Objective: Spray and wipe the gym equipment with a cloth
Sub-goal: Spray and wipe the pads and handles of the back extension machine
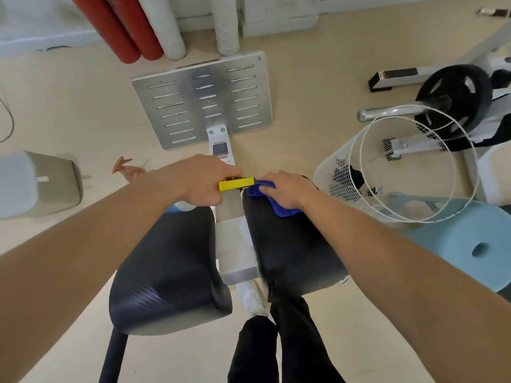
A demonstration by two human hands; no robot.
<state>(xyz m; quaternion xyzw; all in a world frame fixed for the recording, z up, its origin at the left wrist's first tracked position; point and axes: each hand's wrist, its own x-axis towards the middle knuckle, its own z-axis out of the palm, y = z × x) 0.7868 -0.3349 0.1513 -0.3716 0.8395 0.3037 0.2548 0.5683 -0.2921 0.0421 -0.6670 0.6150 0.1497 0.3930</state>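
Head view: two black pads [166, 258] [293, 244]; left fingers [229, 170] grip one spray bottle [236, 184], right fingers [272, 180] clutch one blue cloth [282, 210].

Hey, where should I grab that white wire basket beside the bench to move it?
Grip the white wire basket by its top rim hoop, coming from above. It stands with its mouth up, and the thin wire looks easy to hook, while the mesh wall is broad.
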